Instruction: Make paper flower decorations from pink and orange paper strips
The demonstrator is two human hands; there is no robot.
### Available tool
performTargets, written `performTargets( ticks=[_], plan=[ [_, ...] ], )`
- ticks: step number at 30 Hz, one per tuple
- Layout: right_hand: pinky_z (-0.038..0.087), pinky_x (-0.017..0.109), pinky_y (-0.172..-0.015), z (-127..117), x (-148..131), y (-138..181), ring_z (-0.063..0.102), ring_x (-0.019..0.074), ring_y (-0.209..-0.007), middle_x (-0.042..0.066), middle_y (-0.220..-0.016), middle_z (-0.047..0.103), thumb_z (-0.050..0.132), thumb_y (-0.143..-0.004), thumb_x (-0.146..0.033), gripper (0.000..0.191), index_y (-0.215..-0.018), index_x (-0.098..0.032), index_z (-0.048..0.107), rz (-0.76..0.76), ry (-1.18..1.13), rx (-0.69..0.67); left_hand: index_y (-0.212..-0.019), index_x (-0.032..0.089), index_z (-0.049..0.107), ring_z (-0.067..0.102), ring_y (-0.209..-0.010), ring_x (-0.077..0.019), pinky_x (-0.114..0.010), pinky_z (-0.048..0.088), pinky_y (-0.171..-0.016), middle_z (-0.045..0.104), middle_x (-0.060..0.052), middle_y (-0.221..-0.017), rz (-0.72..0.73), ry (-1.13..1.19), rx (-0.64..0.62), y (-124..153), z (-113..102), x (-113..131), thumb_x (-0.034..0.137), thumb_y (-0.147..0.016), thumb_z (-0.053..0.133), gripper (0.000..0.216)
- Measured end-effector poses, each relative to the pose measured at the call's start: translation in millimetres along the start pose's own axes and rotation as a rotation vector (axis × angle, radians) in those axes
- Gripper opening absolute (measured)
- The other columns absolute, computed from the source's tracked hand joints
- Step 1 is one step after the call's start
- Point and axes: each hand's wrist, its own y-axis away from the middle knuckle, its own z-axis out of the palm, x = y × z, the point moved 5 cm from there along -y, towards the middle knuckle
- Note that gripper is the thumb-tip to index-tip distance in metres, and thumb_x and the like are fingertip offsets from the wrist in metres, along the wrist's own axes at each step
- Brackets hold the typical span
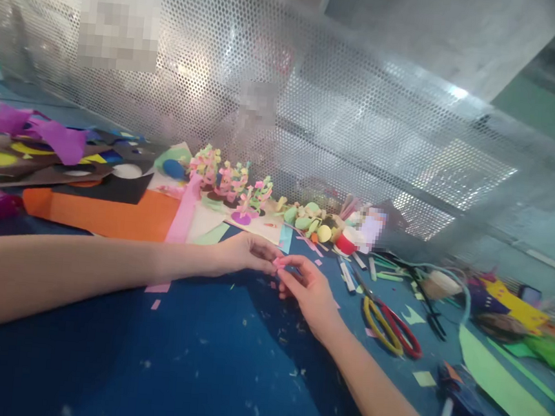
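My left hand [247,254] and my right hand [305,288] meet over the blue table [197,350], fingertips pinched together on a small pink paper piece [278,262]. Both hands are closed on it. Just beyond them stand three little paper trees [231,181] with pink and green curls, on a pale sheet. A long pink paper strip [184,213] lies by my left wrist.
Orange paper [106,216], dark sheets and purple scraps [60,140] lie at the left. Scissors with red and yellow handles [391,325] rest right of my right hand, with pens, green paper strips [505,383] and a glue gun [465,396]. A perforated metal screen [315,108] stands behind.
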Motion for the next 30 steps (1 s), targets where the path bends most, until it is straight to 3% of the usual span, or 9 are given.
performTargets(
  ticks=[5, 20, 30],
  plan=[
    [0.048, 0.023, -0.052, -3.5, 2.8, 0.2, 0.054, 0.0102, -0.054, -0.004, -0.056, 0.056, 0.064, -0.072, -0.040, 0.025, -0.085, -0.019, 0.061, 0.081, -0.038, 0.039, -0.092, 0.015, 0.066, 0.063, -0.076, -0.0140, -0.030, 0.046, -0.080, 0.069, -0.003, -0.082, 0.002, -0.010, 0.027, -0.7, -0.8, 0.8, 0.023, -0.063, 0.072, 0.030],
    [0.048, 0.024, -0.063, -7.9, 7.2, -2.0, 0.056, 0.0084, -0.059, -0.003, -0.066, 0.060, 0.070, -0.066, -0.034, 0.023, -0.077, -0.017, 0.060, 0.147, -0.141, 0.103, -0.092, 0.014, 0.065, 0.063, -0.083, -0.0153, -0.033, 0.045, -0.085, 0.069, -0.005, -0.088, 0.011, -0.068, 0.103, -2.1, 0.3, 4.8, 0.026, -0.063, 0.072, 0.032],
    [0.048, 0.025, -0.065, -5.4, 5.6, -3.1, 0.057, 0.0092, -0.062, -0.003, -0.067, 0.059, 0.071, -0.065, -0.035, 0.025, -0.074, -0.017, 0.057, 0.145, -0.152, 0.090, -0.091, 0.014, 0.065, 0.064, -0.080, -0.0151, -0.031, 0.046, -0.083, 0.069, -0.005, -0.087, 0.051, -0.076, 0.046, -1.9, 2.1, 3.8, 0.025, -0.065, 0.071, 0.029]
  ],
)
